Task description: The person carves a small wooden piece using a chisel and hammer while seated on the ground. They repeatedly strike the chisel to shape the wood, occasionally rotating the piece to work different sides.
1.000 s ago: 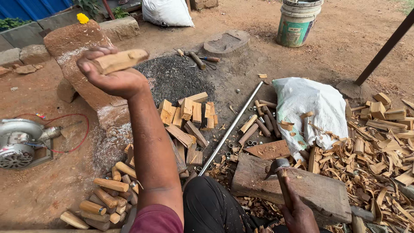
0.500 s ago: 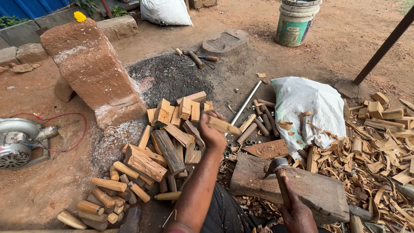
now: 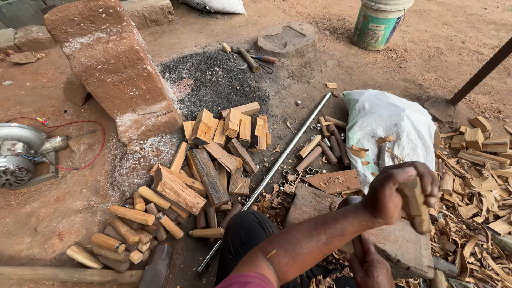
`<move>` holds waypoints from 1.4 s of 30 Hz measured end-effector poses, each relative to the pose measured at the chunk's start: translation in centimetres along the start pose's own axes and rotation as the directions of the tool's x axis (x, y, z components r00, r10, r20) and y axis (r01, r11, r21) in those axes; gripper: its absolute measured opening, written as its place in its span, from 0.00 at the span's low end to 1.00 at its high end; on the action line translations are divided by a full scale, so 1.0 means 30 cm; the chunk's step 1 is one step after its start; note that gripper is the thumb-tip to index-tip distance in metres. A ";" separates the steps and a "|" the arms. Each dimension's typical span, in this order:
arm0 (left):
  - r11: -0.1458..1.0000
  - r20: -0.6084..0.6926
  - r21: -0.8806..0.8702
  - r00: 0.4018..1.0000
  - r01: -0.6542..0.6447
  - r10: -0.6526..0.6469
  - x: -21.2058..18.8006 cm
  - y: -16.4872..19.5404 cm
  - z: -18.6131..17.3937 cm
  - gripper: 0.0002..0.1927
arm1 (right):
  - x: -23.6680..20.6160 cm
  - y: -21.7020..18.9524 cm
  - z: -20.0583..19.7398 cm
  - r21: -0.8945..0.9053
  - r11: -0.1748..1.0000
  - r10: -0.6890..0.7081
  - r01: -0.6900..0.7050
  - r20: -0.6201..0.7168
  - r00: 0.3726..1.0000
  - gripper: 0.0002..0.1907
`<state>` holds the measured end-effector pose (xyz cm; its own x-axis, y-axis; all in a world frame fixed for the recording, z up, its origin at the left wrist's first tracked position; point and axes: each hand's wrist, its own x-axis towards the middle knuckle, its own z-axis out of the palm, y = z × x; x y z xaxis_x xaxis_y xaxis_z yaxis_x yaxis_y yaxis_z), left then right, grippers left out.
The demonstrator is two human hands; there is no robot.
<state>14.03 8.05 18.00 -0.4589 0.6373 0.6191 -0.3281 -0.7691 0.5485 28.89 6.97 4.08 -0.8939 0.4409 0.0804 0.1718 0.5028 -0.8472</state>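
**Left hand holds a wood piece upright over the chopping slab**

The left hand [image 3: 397, 194], at the right of the frame, is closed around a short wood piece [image 3: 416, 207]. The long axis of the piece runs nearly vertical, a little tilted, and its lower end comes out below the fingers [image 3: 421, 178]. It hangs above the flat wooden slab [image 3: 397, 248] in the lower right, so the slab lies straight under the piece; I cannot tell if they touch.

The right hand [image 3: 368, 266] is lower, at the bottom edge of the frame, and the left forearm crosses over it. It seems to be clenched on a dark handle [image 3: 356, 246], but the tool's head is hidden, so its kind is not sure.

To the left lie a pile of split wood blocks [image 3: 213, 160] and a long metal rod [image 3: 277, 165]. A white sack [image 3: 389, 120] lies behind the hand, and wood chips [image 3: 480, 186] cover the right edge.
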 end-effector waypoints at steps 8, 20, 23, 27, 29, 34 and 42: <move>0.903 -0.386 0.407 0.922 0.137 0.035 -0.224 0.363 -0.365 0.20 | -0.005 -0.060 -0.014 -0.142 0.982 0.134 -0.126 0.046 0.990 0.51; 0.784 -0.355 0.562 0.933 0.263 -0.059 -0.517 0.176 -0.578 0.22 | -0.013 -0.082 -0.018 -0.136 0.966 0.228 -0.221 0.033 0.973 0.50; 0.587 -0.246 0.764 0.962 0.267 -0.117 -0.530 0.136 -0.552 0.23 | -0.016 -0.086 -0.016 -0.103 0.986 0.133 -0.131 0.012 0.991 0.51; 0.513 -0.112 0.843 0.985 0.164 -0.130 -0.540 0.125 -0.492 0.24 | -0.018 -0.119 -0.017 -0.024 0.980 0.197 -0.197 0.047 0.979 0.49; 0.558 -0.208 0.784 0.962 0.272 -0.176 -0.520 0.130 -0.487 0.22 | -0.023 -0.141 -0.023 -0.126 0.938 0.332 -0.323 0.050 0.942 0.49; 0.832 -0.570 0.232 0.764 0.503 -0.302 -0.426 0.134 -0.577 0.23 | -0.057 -0.155 -0.043 -0.214 0.939 0.278 -0.268 0.017 0.961 0.48; 0.859 -0.405 0.243 0.851 0.452 -0.333 -0.341 0.096 -0.636 0.21 | -0.099 -0.144 -0.090 -0.127 0.988 0.097 -0.089 0.059 0.994 0.49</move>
<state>2.03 -1.61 2.54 -0.6157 0.7793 0.1164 -0.2888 -0.3606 0.8869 31.92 5.51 8.92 -0.8958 0.4433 -0.0333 0.3021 0.5520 -0.7772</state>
